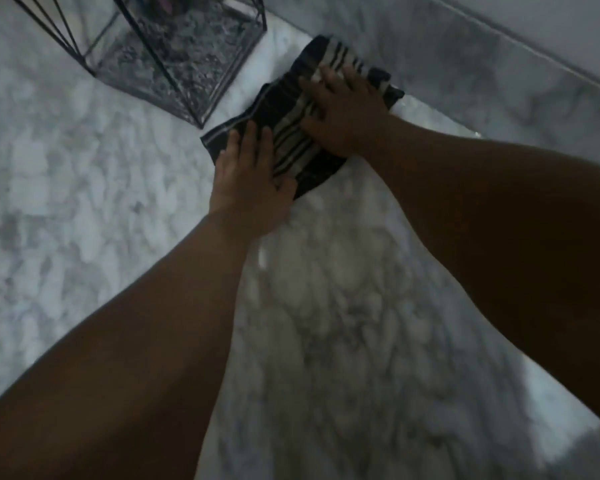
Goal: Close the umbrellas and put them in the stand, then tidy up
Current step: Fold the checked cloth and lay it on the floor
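Down on the marble floor (66, 188), just beside the wire umbrella stand (173, 60), both hands press flat and open on a dark striped cloth (291, 133), the left hand (248, 181) at its near corner, the right hand (343, 112) on its middle. Wiping well probably means keeping both palms spread and sweeping toward the wet sheen (430, 112) by the wall.

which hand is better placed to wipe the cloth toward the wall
Right, probably. The right hand lies flat across the middle of the striped cloth, on the side nearer the wall. The left hand presses only its near corner.
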